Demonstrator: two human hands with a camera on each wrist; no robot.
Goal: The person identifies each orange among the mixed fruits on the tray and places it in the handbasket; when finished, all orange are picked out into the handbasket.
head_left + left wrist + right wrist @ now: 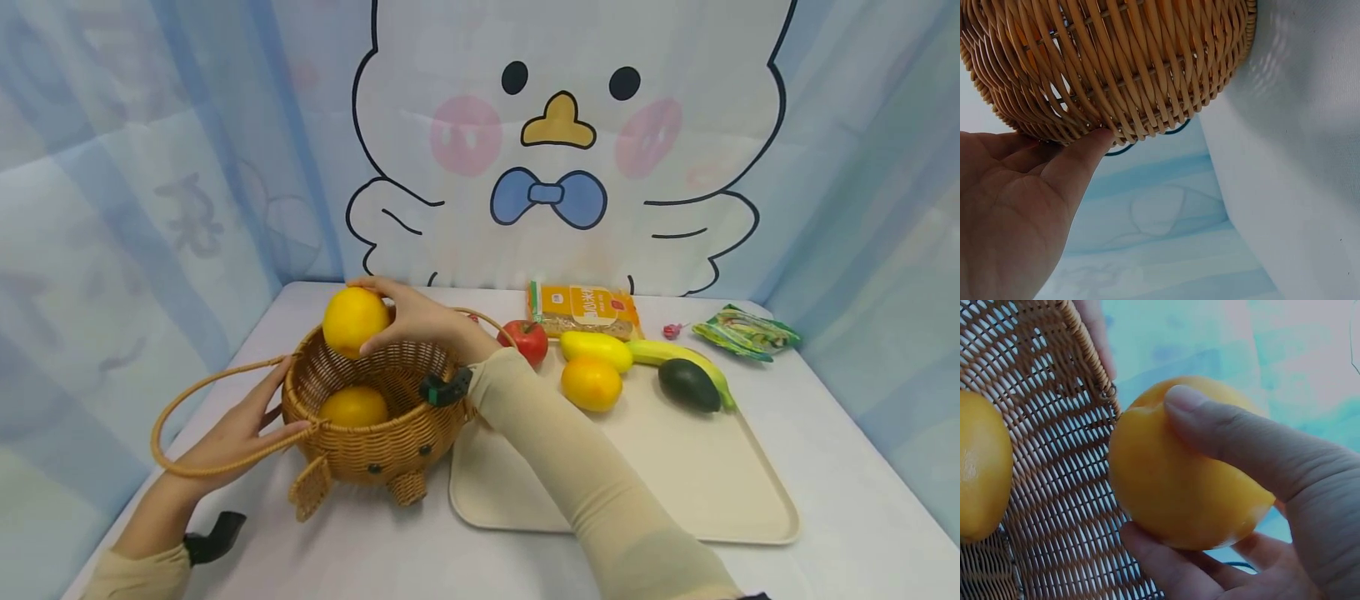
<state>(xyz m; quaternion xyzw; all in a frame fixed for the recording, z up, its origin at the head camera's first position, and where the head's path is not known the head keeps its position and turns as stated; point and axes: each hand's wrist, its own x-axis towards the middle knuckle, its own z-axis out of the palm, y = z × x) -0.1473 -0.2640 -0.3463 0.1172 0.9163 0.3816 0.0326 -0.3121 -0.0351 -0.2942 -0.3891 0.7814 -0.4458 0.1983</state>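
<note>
My right hand (pixel 408 312) holds a round yellow peach-like fruit (pixel 354 321) above the left rim of a brown wicker basket (pixel 382 446). In the right wrist view, the thumb presses the creased side of this fruit (pixel 1179 475), with fingers beneath. Against the basket's left side rests my left hand (pixel 232 433), its thumb and fingers fairly straight on the outer wall (pixel 1135 75). A looped basket handle (pixel 180 467) hangs out over that hand. Inside the basket lies another yellow fruit (pixel 355 407), also visible in the right wrist view.
A cream tray (pixel 637 492) right of the basket bears a yellow-orange fruit (pixel 591 383), a yellow fruit (pixel 596 350), a banana (pixel 690 358) and a dark green fruit (pixel 687 385). Behind are a red apple (pixel 525 340), an orange packet (pixel 585 310) and a green packet (pixel 746 333).
</note>
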